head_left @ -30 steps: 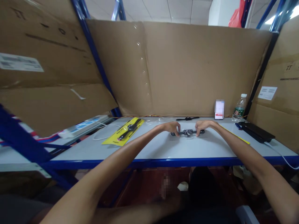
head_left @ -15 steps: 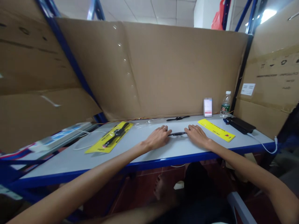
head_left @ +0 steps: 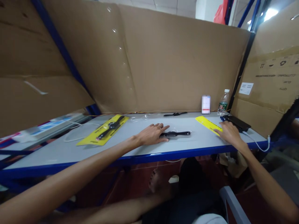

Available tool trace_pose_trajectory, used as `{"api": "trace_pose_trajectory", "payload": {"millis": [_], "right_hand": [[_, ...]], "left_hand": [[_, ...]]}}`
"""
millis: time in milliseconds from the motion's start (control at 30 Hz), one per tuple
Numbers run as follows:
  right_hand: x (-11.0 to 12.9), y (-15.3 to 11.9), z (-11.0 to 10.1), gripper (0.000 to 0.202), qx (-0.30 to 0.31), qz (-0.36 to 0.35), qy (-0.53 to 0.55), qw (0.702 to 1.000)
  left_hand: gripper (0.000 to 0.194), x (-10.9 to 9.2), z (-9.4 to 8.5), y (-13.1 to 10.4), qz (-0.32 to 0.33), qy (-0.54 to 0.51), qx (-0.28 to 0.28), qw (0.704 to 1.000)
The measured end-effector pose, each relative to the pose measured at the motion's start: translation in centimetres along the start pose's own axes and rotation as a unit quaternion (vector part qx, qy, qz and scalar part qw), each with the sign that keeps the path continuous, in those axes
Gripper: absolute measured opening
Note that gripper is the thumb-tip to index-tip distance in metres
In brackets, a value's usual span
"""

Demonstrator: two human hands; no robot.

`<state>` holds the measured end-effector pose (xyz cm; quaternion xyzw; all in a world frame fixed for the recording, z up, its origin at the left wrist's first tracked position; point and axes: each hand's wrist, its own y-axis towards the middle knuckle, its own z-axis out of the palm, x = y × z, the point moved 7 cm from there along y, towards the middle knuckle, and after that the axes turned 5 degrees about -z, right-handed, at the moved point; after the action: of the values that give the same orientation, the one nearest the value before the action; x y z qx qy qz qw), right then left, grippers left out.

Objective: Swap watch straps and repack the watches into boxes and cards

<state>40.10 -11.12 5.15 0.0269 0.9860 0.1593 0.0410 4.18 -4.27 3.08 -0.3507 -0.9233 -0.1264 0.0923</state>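
A black wristwatch lies in a clear plastic blister near the middle of the table. My left hand rests over its left end, index finger and thumb stretched apart, palm down. At the right, my right hand is spread over the near right end of a yellow backing card, its thumb at the card's edge. Part of that card is hidden under the hand. On the left lies another yellow card with a black wristwatch on it. One more black wristwatch lies near the back wall.
A phone and a water bottle stand at the back right. Beside my right hand lies a black power bank with a white cable. A power strip sits at the left. Cardboard walls surround the table.
My right hand has left the watch's right end and moved right onto the yellow card. My left hand stays at the watch's left end. The view has shifted slightly.
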Motion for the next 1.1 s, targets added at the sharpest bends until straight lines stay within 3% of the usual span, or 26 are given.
{"api": "trace_pose_trajectory", "payload": {"millis": [67,167,433,633,833,933,1000,1100], "right_hand": [[-2.7,0.0,1.1,0.059,0.080,0.041,-0.039,0.995],[-4.2,0.1,2.6,0.067,0.151,0.055,-0.038,0.986],[-5.9,1.4,3.8,0.071,0.133,0.076,-0.004,0.988],[-7.4,2.1,4.8,0.071,0.164,0.077,0.007,0.983],[-7.6,2.2,3.0,0.082,0.063,0.106,0.000,0.992],[-7.5,2.1,2.4,0.057,0.063,0.107,0.028,0.992],[-7.1,1.7,2.0,0.035,0.070,0.068,0.070,0.993],[-6.0,-0.5,0.4,0.022,-0.005,-0.021,0.111,0.994]], "left_hand": [[0.081,0.7,0.4,-0.5,-0.005,-0.005,0.000,1.000],[0.082,1.5,0.7,-1.1,-0.015,-0.001,-0.025,1.000],[0.088,2.1,0.9,-2.0,-0.015,-0.038,-0.089,0.995],[0.083,2.5,1.1,-2.0,-0.037,-0.070,-0.106,0.991],[0.080,3.0,1.6,-2.0,-0.053,-0.102,-0.108,0.988],[0.079,3.2,1.8,-1.9,-0.051,-0.111,-0.114,0.986],[0.074,3.3,1.9,-1.8,-0.052,-0.119,-0.115,0.985],[0.067,3.5,2.2,-1.8,-0.059,-0.133,-0.111,0.983]]}}
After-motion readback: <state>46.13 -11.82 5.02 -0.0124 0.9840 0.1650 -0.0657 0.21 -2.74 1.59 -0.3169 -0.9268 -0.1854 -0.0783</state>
